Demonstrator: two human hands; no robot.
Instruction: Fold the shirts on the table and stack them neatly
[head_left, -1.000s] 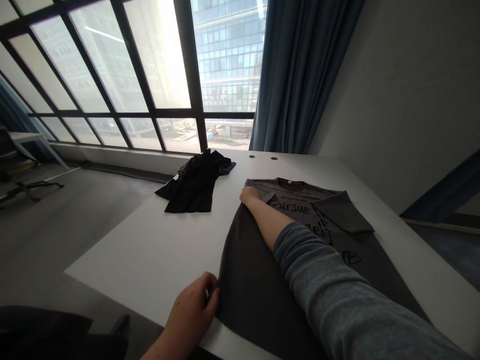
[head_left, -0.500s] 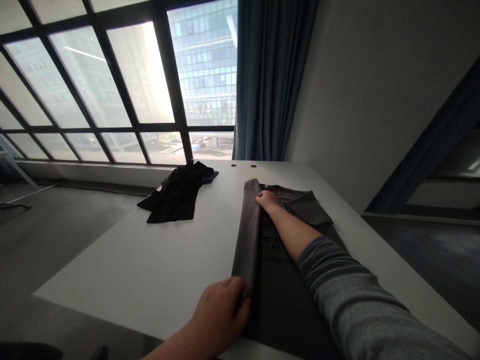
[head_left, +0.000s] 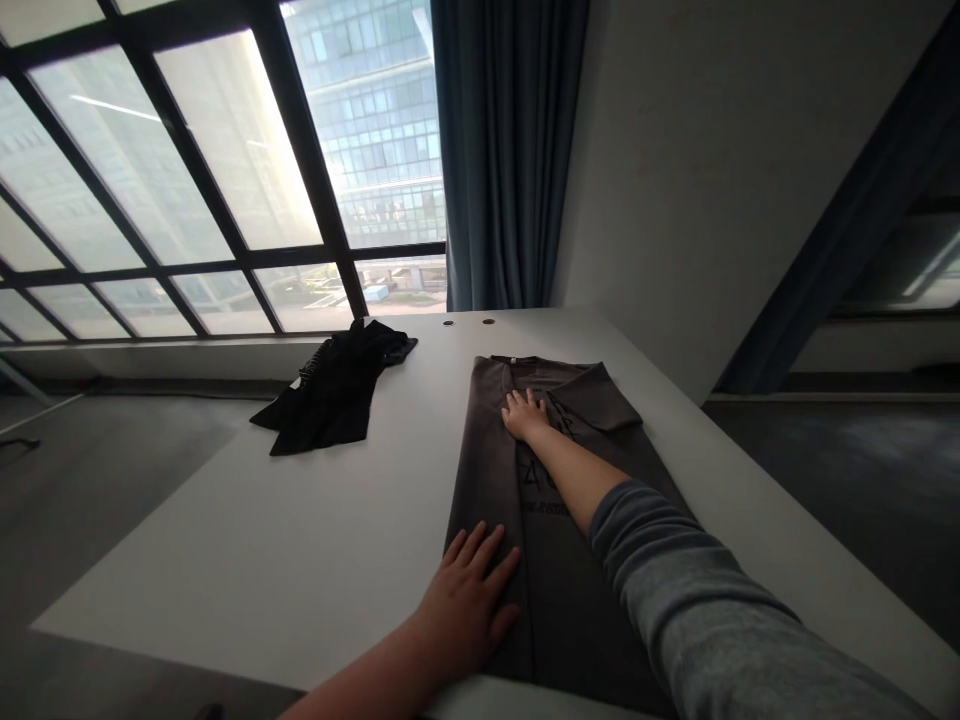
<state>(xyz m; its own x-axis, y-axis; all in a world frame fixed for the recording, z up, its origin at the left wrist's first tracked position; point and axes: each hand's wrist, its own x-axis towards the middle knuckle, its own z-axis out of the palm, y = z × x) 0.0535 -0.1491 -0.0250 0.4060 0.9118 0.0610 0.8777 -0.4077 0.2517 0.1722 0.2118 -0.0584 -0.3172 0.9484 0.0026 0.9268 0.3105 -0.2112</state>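
A dark grey T-shirt (head_left: 577, 590) with black print on its front lies on the white table (head_left: 322, 560), collar toward the far side. Its left side is folded inward as a long flat strip, and the right sleeve is laid in over the body. My left hand (head_left: 469, 600) rests on the near part of the folded strip, palm down with fingers spread. Farther up, my right hand (head_left: 525, 412) lies with its fingers apart on the fold's edge below the collar. Neither hand grips the cloth.
Black clothing (head_left: 341, 385) lies in a loose heap at the table's far left. Two round holes, one a dark grommet (head_left: 488, 321), sit near the far edge. Beyond are large windows (head_left: 240, 150), a blue curtain (head_left: 502, 160) and a grey wall (head_left: 712, 200).
Both hands have let go of the shirt's left edge and now lie flat on it. The raised strip has come down flat over the front. The camera view has shifted slightly right.
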